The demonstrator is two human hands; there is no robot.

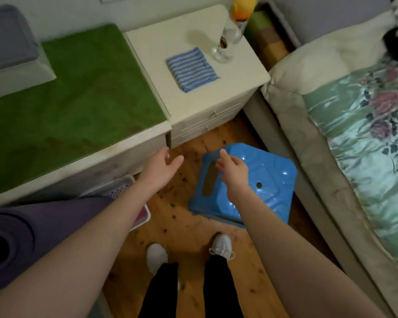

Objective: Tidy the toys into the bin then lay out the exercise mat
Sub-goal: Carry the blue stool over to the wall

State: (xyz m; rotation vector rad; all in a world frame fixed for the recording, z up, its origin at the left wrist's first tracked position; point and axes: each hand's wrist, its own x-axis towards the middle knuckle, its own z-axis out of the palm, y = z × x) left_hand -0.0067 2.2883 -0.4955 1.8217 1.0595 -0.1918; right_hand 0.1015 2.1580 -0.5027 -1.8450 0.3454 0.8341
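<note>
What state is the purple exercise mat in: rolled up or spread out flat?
Rolled up. The purple exercise mat lies as a cylinder at lower left, with the coiled layers of its end showing.

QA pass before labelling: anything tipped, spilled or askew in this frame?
The blue plastic stool on the wooden floor between nightstand and bed looks tipped, seat tilted toward the camera, not standing level. No spill visible.
</note>
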